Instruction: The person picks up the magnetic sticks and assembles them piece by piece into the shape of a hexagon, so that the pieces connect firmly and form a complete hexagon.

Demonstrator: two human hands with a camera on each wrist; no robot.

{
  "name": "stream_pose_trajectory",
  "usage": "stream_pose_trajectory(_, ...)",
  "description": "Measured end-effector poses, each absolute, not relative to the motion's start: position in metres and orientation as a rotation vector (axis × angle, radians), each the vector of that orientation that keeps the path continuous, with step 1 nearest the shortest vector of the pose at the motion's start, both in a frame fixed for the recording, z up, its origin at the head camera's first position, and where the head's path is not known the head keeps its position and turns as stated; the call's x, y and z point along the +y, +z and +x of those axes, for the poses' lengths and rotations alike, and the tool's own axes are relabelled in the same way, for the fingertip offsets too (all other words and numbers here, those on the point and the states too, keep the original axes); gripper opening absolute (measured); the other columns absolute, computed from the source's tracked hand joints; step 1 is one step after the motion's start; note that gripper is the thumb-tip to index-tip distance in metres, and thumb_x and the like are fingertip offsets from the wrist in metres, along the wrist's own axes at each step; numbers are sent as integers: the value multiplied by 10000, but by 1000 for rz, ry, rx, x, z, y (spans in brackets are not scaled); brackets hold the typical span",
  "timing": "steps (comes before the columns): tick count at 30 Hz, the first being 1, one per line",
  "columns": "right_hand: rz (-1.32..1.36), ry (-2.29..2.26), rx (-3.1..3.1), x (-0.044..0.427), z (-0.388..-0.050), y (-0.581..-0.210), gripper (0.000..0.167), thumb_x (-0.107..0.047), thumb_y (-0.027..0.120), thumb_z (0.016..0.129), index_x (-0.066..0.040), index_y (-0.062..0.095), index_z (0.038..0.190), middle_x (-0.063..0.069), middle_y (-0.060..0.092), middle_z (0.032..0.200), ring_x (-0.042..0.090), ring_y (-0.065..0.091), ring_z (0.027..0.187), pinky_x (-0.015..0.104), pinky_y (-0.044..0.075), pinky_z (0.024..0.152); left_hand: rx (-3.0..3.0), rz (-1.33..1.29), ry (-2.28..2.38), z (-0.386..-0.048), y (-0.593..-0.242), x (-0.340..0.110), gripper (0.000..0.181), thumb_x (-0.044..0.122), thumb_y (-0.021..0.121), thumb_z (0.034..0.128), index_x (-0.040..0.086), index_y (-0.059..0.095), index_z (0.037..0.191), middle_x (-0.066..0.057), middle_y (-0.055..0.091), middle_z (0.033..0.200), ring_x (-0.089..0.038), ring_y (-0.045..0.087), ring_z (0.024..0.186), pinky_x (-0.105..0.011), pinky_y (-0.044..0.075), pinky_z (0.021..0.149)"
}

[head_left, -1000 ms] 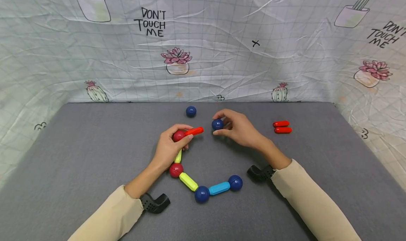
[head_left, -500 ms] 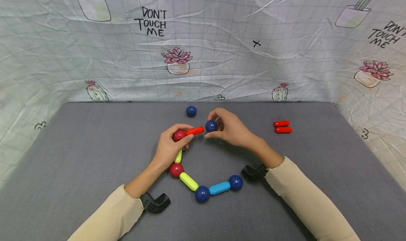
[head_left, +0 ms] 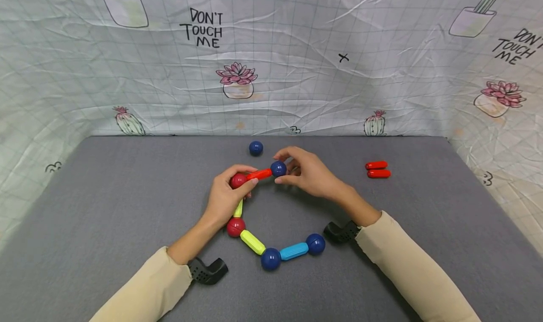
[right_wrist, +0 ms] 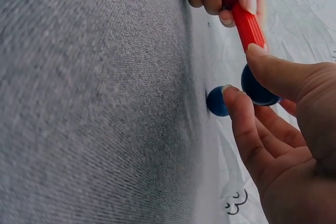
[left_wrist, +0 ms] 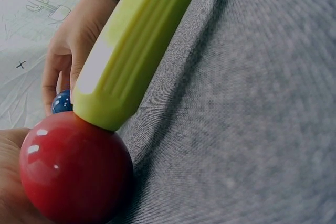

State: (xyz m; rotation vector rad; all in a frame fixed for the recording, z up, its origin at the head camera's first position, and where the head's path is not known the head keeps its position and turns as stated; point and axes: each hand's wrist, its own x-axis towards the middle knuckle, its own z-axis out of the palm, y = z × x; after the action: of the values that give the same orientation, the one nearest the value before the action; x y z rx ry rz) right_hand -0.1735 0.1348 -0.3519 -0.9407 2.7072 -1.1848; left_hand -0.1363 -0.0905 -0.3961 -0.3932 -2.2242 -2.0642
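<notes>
My left hand [head_left: 225,197] grips the red ball [head_left: 238,180] at the upper end of a chain, its thumb by the red stick [head_left: 259,174]. At the stick's right end sits a blue ball [head_left: 278,169], touching it. Around that ball curl the thumb and fingers of my right hand [head_left: 314,176]. Below the left hand the chain runs on: a yellow stick [head_left: 238,209], a second red ball [head_left: 235,227], another yellow stick [head_left: 252,243], a blue ball [head_left: 270,259], a light blue stick [head_left: 294,251] and an end blue ball [head_left: 316,244].
A loose blue ball [head_left: 256,148] lies near the back edge of the grey table [head_left: 106,209]. Two red sticks [head_left: 376,165] lie side by side at the back right. Behind the table hangs a printed cloth [head_left: 297,95].
My right hand has moved left with the blue ball, which now touches the red stick's free end. My left hand has hardly moved.
</notes>
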Motion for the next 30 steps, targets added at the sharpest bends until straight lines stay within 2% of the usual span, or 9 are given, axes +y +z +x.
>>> stream_pose_trajectory(5, -929, -1195, 2693, 139, -173, -350, 440, -156, 754, 836, -57, 582, 1228, 14, 620, 1114, 134, 622, 874, 311, 526, 737, -2291, -459, -2057, -140, -392, -93, 229, 141, 712, 880, 75, 656, 1091, -137, 629, 875, -284, 605, 621, -291, 504, 586)
stream_pose_trajectory(13, -973, -1197, 2686, 135, -174, -350, 422, -190, 766, 826, -80, 611, 1203, 1, 627, 1093, 108, 625, 844, 298, 517, 707, -2381, -596, -2098, -150, -387, -105, 220, 139, 698, 890, 23, 617, 1059, -162, 633, 882, -309, 636, 630, -300, 494, 648)
stream_pose_trajectory(21, -1049, -1176, 2645, 121, -174, -344, 415, -156, 764, 826, -71, 608, 1200, 10, 627, 1131, 93, 625, 850, 266, 516, 724, -2408, -631, -2180, -152, -384, -113, 251, 147, 690, 897, 19, 598, 1093, -187, 647, 968, -328, 648, 619, -246, 400, 506)
stream_pose_trajectory(27, -1121, -1158, 2589, 113, -174, -343, 422, -129, 739, 847, -64, 585, 1234, 31, 618, 1170, 109, 636, 871, 269, 521, 746, -2395, -647, -2211, -152, -384, -114, 308, 117, 705, 882, 18, 575, 1143, -173, 650, 963, -349, 633, 586, -359, 514, 574)
stream_pose_trajectory(30, -1116, -1145, 2576, 116, -173, -342, 426, -128, 723, 862, -81, 572, 1258, 35, 608, 1203, 100, 637, 891, 285, 520, 768, -2406, -651, -2218, -152, -384, -114, 343, 115, 713, 875, 50, 576, 1183, -167, 652, 959, -354, 613, 564, -365, 509, 545)
